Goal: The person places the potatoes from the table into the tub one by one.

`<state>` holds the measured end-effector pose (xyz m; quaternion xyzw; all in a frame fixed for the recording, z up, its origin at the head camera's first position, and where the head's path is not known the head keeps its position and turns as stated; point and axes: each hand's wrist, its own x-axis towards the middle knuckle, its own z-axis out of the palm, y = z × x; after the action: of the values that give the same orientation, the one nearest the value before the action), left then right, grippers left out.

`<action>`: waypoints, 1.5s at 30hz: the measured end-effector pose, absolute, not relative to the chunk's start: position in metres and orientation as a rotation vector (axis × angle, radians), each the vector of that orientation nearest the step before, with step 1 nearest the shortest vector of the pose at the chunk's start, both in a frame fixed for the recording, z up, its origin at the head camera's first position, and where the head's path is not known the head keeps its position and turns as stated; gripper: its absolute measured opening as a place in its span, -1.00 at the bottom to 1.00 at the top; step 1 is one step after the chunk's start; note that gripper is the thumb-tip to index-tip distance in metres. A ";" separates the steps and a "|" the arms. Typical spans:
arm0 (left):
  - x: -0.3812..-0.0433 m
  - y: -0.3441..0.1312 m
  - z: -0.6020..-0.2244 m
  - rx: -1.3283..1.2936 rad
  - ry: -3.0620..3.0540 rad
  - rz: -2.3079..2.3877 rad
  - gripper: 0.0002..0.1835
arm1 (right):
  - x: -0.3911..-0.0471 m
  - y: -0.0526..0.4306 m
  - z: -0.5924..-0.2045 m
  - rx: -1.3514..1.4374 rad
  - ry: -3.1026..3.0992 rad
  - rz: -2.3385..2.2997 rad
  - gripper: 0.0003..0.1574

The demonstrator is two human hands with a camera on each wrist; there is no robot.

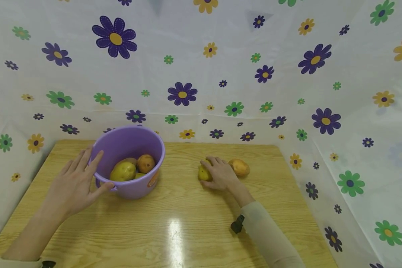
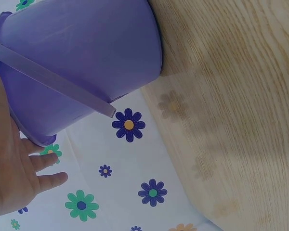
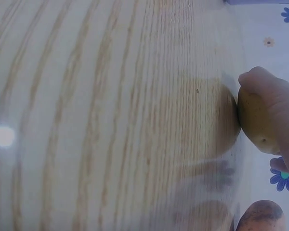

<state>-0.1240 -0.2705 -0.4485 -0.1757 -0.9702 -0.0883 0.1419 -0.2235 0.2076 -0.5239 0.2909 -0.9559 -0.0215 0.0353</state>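
Note:
My right hand [image 1: 219, 175] grips a rounded yellow-green potato-like piece [image 1: 204, 173] on the table, with the fingers over it and the thumb at its near side. Its tan, finely dotted skin [image 3: 255, 120] shows in the right wrist view. Just right of the hand lies a light brown potato [image 1: 239, 167], marked with a dark patch. My left hand [image 1: 73, 182] rests against the left rim of a purple bucket [image 1: 137, 190], fingers spread and fairly straight. Inside the bucket are several pieces, among them a yellow-green one [image 1: 123, 171] and a round brown one [image 1: 145, 163].
The wooden table [image 1: 187, 223] ends at a flower-printed white sheet [image 1: 194, 74], which rises behind it and along both sides. The bucket's handle [image 2: 58, 84] hangs down along its outside.

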 end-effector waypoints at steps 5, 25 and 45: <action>-0.123 -0.270 -0.448 -0.507 -2.801 -0.255 0.12 | -0.223 0.208 -0.523 0.904 -2.926 -0.089 0.03; -0.125 -0.271 -0.448 -0.504 -2.784 -0.261 0.11 | -0.217 0.206 -0.518 0.944 -2.804 -0.113 0.01; -0.125 -0.271 -0.448 -0.508 -2.791 -0.256 0.11 | -0.204 0.182 -0.480 1.003 -2.713 -0.090 0.01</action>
<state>-0.1247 -0.2710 -0.4482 -0.1766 -0.9694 -0.0890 0.1458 -0.2040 0.1816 -0.4804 0.3438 -0.9304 -0.0308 0.1234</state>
